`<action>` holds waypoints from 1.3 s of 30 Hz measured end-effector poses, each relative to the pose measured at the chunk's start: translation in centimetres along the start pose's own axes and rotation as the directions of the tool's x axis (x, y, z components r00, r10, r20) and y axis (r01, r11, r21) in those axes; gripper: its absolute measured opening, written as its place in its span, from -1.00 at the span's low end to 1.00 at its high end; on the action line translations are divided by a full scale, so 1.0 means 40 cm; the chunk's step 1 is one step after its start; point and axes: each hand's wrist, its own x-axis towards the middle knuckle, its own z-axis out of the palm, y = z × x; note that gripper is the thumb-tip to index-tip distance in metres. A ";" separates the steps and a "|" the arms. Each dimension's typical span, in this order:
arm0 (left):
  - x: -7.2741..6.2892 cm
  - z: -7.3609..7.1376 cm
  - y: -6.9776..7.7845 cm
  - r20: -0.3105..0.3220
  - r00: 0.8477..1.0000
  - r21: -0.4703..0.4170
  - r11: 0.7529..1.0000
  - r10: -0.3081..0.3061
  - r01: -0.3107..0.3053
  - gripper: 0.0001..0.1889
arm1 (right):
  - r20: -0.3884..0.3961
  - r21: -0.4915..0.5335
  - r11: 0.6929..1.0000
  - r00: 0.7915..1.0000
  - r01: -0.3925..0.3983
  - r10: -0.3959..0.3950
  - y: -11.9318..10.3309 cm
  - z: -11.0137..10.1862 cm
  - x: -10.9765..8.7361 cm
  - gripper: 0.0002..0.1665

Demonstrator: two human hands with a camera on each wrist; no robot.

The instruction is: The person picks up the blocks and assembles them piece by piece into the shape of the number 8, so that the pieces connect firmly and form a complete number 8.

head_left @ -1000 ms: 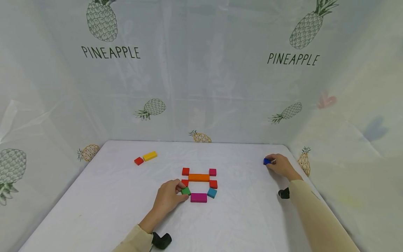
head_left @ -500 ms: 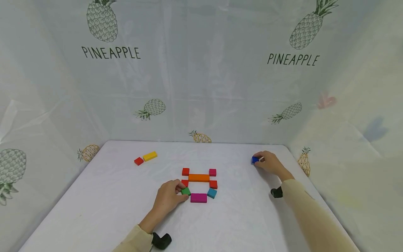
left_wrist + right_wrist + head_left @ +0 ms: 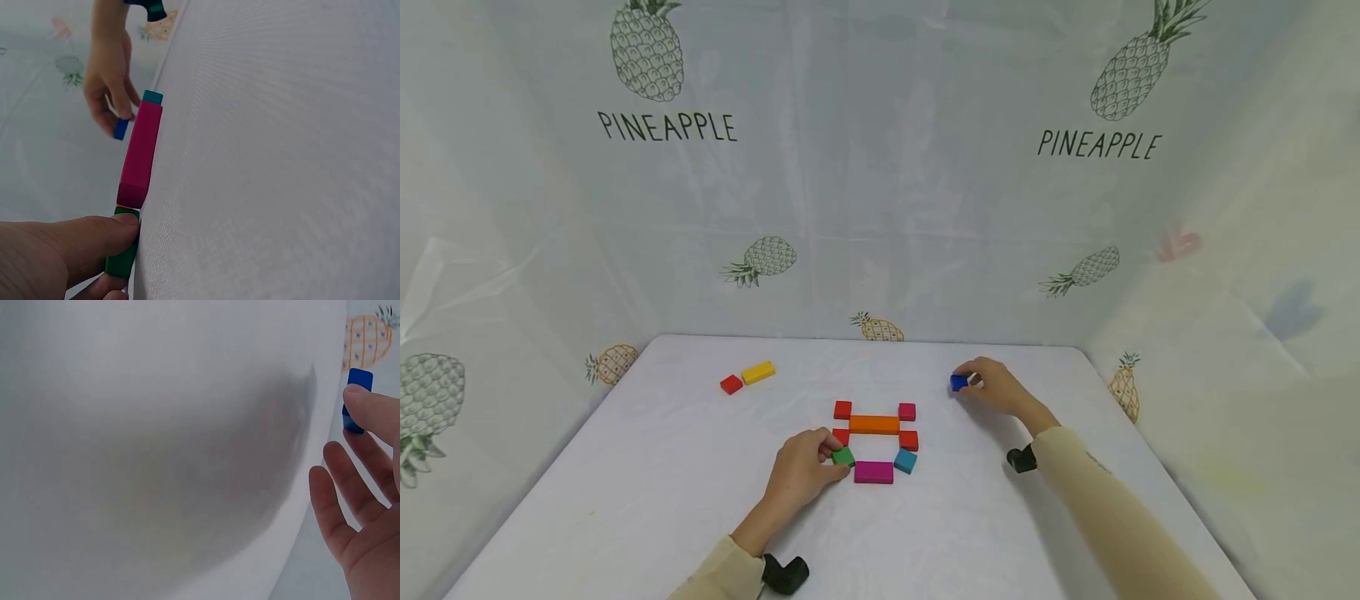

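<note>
The right hand pinches the blue block above the surface; the left hand pinches the green block beside the magenta block. Both look light and stiff, best gripped by opposite sides.

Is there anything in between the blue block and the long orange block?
Yes, in the head view the small pink block lies between the blue block, pinched by the right hand, and the orange block. It sits by the orange block's far right corner. I see nothing else between them.
</note>
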 end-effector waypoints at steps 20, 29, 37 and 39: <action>0.003 0.002 -0.002 0.000 1.000 0.008 1.000 0.018 -0.018 -0.71 | 0.129 0.025 0.998 0.990 0.055 -0.058 -0.158 0.083 0.085 -0.60; 0.002 0.001 -0.003 -0.011 0.999 0.024 0.999 0.034 -0.034 -0.70 | 0.170 0.030 0.999 0.984 0.045 -0.050 -0.185 0.094 0.109 -0.61; 0.001 -0.001 -0.001 -0.015 0.999 0.019 0.999 0.038 -0.037 -0.71 | 0.188 0.000 1.000 0.982 0.015 -0.014 -0.176 0.114 0.121 -0.64; 0.002 0.000 -0.002 -0.019 0.999 0.017 0.999 0.043 -0.042 -0.72 | 0.191 -0.002 1.000 0.982 0.000 0.000 -0.175 0.115 0.122 -0.65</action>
